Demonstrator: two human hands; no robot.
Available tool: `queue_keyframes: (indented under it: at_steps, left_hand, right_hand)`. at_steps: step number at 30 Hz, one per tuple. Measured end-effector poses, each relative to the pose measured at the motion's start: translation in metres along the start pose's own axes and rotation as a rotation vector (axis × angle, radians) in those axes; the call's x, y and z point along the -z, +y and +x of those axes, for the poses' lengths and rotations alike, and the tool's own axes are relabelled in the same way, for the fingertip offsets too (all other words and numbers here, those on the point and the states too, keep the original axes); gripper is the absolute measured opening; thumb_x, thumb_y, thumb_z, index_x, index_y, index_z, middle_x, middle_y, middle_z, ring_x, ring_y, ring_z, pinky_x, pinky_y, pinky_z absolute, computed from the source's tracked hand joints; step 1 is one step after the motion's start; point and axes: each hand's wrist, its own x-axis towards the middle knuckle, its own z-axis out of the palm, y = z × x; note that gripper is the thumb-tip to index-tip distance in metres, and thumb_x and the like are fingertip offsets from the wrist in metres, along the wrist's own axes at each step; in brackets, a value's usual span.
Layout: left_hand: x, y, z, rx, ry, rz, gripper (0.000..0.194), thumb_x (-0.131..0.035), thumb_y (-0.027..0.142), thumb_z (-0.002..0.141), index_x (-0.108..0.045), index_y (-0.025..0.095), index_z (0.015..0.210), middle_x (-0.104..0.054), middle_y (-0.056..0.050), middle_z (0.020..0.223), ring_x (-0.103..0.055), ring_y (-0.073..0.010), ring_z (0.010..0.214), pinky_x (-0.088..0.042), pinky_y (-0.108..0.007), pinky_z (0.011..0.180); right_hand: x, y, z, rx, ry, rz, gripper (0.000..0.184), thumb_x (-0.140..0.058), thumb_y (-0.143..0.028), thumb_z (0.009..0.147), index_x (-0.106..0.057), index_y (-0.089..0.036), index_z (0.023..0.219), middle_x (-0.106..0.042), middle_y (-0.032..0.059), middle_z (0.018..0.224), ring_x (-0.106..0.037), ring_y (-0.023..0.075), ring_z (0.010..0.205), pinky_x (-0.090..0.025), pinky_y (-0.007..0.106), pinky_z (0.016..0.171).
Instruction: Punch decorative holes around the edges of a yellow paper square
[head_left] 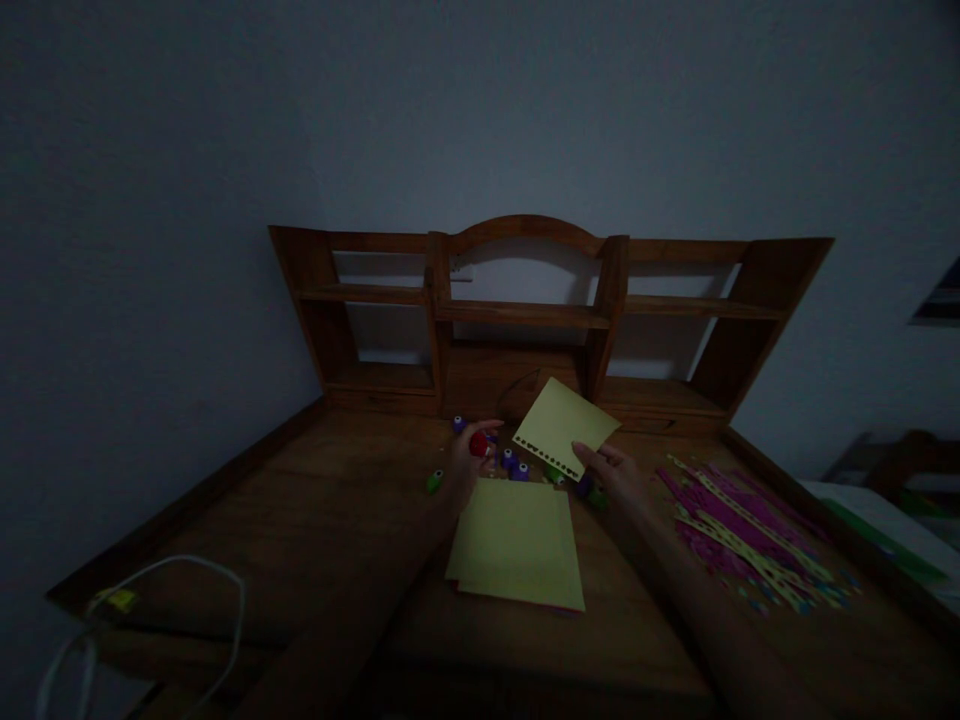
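My left hand (474,455) is closed around a small red craft punch (479,444) above the desk. My right hand (606,470) pinches a yellow sheet of paper (566,425) by its lower right side, holding it tilted in the air. A row of small punched holes runs along the sheet's lower edge. Below and between my hands lies a stack of yellow paper (517,545). Several purple punches (520,471) and a green punch (435,481) are scattered behind and beside the stack, some partly hidden by my hands and the sheet.
Punched pink and yellow paper strips (750,530) are heaped at the right, with tiny coloured cutouts around them. A wooden shelf unit (525,315) stands along the back of the wooden desk (322,500). At the left front, a white cable (240,610) loops over the desk edge.
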Motion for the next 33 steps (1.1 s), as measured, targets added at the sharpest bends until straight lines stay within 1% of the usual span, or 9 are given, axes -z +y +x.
queue_keyframes:
  at_steps: [3, 7, 11, 14, 17, 21, 25, 29, 33]
  left_hand:
    - [0.000, -0.010, 0.005, 0.027, 0.021, -0.057, 0.030, -0.054, 0.038, 0.081, -0.066, 0.017, 0.099, -0.064, -0.009, 0.088, -0.060, -0.0152, 0.068, -0.046, -0.025, 0.051]
    - [-0.003, -0.021, 0.010, 0.092, 0.020, -0.246, 0.034, -0.063, 0.030, 0.073, -0.058, 0.017, 0.105, -0.060, -0.010, 0.106, -0.063, -0.0186, 0.093, -0.054, -0.031, 0.071]
    - [-0.006, -0.021, 0.007, 0.065, -0.014, -0.244, 0.039, -0.062, 0.044, 0.080, -0.054, 0.019, 0.109, -0.059, -0.010, 0.113, -0.063, -0.0175, 0.094, -0.054, -0.031, 0.077]
    - [-0.006, -0.015, 0.003, 0.081, -0.041, -0.167, 0.045, -0.057, 0.056, 0.081, -0.053, 0.020, 0.109, -0.061, -0.008, 0.106, -0.064, -0.0124, 0.069, -0.051, -0.025, 0.057]
    - [-0.006, -0.010, 0.002, 0.069, -0.024, -0.012, 0.043, -0.058, 0.056, 0.080, -0.056, 0.018, 0.101, -0.062, -0.003, 0.090, -0.051, -0.0058, 0.048, -0.039, -0.019, 0.044]
    - [-0.005, -0.008, -0.004, -0.089, -0.035, 0.326, 0.037, -0.070, 0.045, 0.073, -0.060, 0.018, 0.097, -0.064, -0.002, 0.086, -0.057, -0.0110, 0.063, -0.043, -0.021, 0.056]
    - [-0.007, -0.005, -0.015, -0.206, -0.244, 0.612, 0.037, -0.073, 0.041, 0.072, -0.064, 0.020, 0.102, -0.066, -0.004, 0.091, -0.060, -0.0183, 0.079, -0.046, -0.028, 0.069]
    - [-0.009, -0.001, -0.019, -0.319, -0.371, 0.701, 0.019, -0.071, 0.035, 0.075, -0.069, 0.019, 0.085, -0.063, -0.006, 0.101, -0.059, -0.0194, 0.091, -0.045, -0.031, 0.081]
    - [-0.009, 0.007, -0.019, -0.318, -0.347, 0.687, 0.031, -0.078, 0.041, 0.068, -0.071, 0.020, 0.089, -0.061, -0.004, 0.099, -0.057, -0.0194, 0.092, -0.044, -0.031, 0.084]
  right_hand:
    - [0.002, 0.004, 0.003, -0.017, -0.034, 0.031, 0.033, -0.077, -0.042, 0.071, -0.072, -0.018, 0.093, -0.074, 0.0089, 0.094, -0.070, 0.0235, 0.078, -0.057, 0.033, 0.066]
    - [0.005, 0.008, 0.006, -0.020, -0.016, 0.031, 0.034, -0.079, -0.041, 0.070, -0.072, -0.018, 0.093, -0.074, 0.0097, 0.096, -0.071, 0.0254, 0.080, -0.058, 0.036, 0.069]
    - [0.003, 0.010, 0.005, -0.015, -0.018, 0.065, 0.035, -0.079, -0.041, 0.070, -0.071, -0.018, 0.094, -0.074, 0.0103, 0.097, -0.071, 0.0266, 0.081, -0.059, 0.038, 0.071]
    - [0.002, 0.011, 0.004, -0.014, -0.035, 0.084, 0.035, -0.078, -0.042, 0.071, -0.071, -0.017, 0.095, -0.074, 0.0112, 0.099, -0.071, 0.0262, 0.081, -0.058, 0.038, 0.072]
    - [0.003, 0.011, 0.005, -0.018, -0.043, 0.073, 0.036, -0.078, -0.041, 0.071, -0.071, -0.015, 0.095, -0.074, 0.0116, 0.098, -0.071, 0.0260, 0.080, -0.059, 0.038, 0.071]
    - [0.006, 0.012, 0.007, -0.029, -0.036, 0.065, 0.037, -0.078, -0.041, 0.071, -0.071, -0.015, 0.096, -0.074, 0.0118, 0.097, -0.071, 0.0269, 0.079, -0.059, 0.037, 0.068]
    - [0.005, 0.012, 0.006, -0.024, -0.016, 0.071, 0.036, -0.079, -0.040, 0.070, -0.071, -0.016, 0.096, -0.074, 0.0113, 0.096, -0.071, 0.0260, 0.076, -0.059, 0.037, 0.066]
    - [0.003, 0.009, 0.004, -0.028, -0.024, 0.081, 0.034, -0.079, -0.040, 0.070, -0.072, -0.017, 0.094, -0.074, 0.0110, 0.096, -0.071, 0.0264, 0.076, -0.059, 0.037, 0.066]
    - [0.003, 0.008, 0.005, -0.047, -0.024, 0.050, 0.034, -0.080, -0.040, 0.069, -0.072, -0.017, 0.093, -0.074, 0.0110, 0.096, -0.071, 0.0272, 0.079, -0.059, 0.037, 0.067]
